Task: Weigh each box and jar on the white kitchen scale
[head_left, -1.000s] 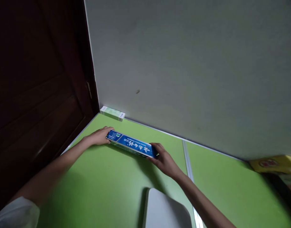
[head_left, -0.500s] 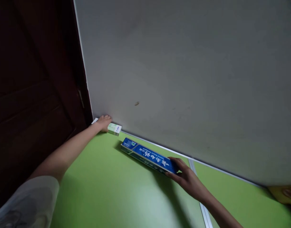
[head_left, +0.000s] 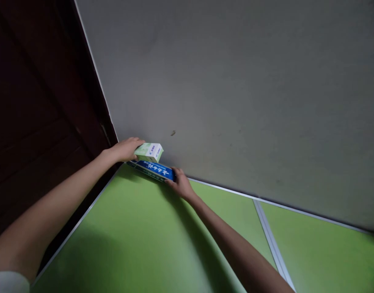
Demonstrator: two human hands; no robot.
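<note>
Blue toothpaste box (head_left: 158, 170): at the tabletop's back-left corner, along the wall (head_left: 236, 81); can't tell if it's fully down.
Right hand (head_left: 183, 186): yours, gripping the blue toothpaste box by its right end.
Green-and-white carton (head_left: 148, 151): up over the blue toothpaste box, hiding part of it; contact unclear.
Left hand (head_left: 124, 149): yours, fingers closed round the carton's left end.
Green tabletop (head_left: 128, 228): under both your hands.
Progress: you've got both boxes gripped, neither released.

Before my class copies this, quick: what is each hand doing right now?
Left hand: closed on the green-and-white box.
Right hand: gripping one end of the blue box.
</note>
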